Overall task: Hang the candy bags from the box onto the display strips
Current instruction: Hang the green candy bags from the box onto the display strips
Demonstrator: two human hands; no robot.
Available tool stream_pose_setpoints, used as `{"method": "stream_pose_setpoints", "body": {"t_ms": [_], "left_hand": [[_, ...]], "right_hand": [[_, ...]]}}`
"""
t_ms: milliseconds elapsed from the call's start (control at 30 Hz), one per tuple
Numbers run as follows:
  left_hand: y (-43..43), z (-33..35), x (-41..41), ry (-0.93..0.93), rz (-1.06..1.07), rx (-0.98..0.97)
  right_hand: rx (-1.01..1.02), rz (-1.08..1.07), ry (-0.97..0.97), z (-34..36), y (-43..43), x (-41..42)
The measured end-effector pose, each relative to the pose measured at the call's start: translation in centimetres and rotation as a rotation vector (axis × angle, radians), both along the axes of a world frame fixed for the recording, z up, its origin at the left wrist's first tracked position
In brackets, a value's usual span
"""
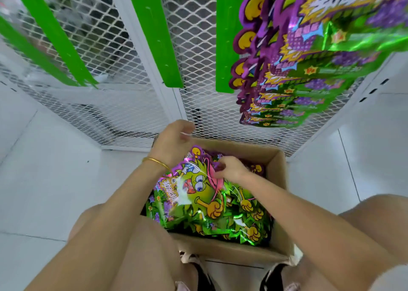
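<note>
The floor is of pale white tiles (44, 191), and a white metal mesh rack (123, 114) stands across the upper half of the frame. Several flat green display strips (154, 37) hang on the mesh. At the upper right, shiny purple and green candy bags (309, 70) hang overlapped along one strip. They carry big white characters on a yellow burst, too blurred to read.

An open brown cardboard box (276, 158) sits on the floor at the lower centre, between the person's knees, filled with the same bags. The top bag (198, 187) shows a yellow-green cartoon face.

The left hand (174, 140), with a thin gold bracelet (155, 161) on the wrist, is above the far left edge of the box with curled fingers. It is not possible to tell if it holds anything. The right hand (229, 169) is inside the box and pinches the purple upper edge of the top bag
</note>
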State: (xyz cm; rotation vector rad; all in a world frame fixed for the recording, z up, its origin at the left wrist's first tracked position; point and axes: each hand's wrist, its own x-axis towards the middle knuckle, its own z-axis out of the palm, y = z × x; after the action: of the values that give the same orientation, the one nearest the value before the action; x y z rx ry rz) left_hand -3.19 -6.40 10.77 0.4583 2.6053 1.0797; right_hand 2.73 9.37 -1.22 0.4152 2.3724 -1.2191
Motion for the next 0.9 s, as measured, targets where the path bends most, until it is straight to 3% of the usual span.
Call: {"method": "stream_pose_setpoints", "body": {"t_ms": [133, 233, 467, 700, 900], "left_hand": [[0.2, -0.3, 1.0, 0.215, -0.368, -0.327], [1.3, 0.9, 2.1, 0.283, -0.349, -0.418], [4.3, 6.0, 4.2, 0.231, -0.253, 0.005], [7.9, 16.1, 4.9, 0.303, -0.393, 0.153], [12.3, 28.0, 2.3, 0.589, -0.2, 0.498]], "right_hand": [[-0.135, 0.111, 0.117, 8.0, 2.0, -0.1], [-0.13, 0.154, 0.206, 12.6, 2.7, 1.3], [-0.098, -0.09, 0.406, 19.9, 7.9, 6.1], [0.075, -0.179, 0.708, 28.7, 10.7, 8.1], [0.214, -0.143, 0.886, 36.7, 12.5, 7.8]]}}
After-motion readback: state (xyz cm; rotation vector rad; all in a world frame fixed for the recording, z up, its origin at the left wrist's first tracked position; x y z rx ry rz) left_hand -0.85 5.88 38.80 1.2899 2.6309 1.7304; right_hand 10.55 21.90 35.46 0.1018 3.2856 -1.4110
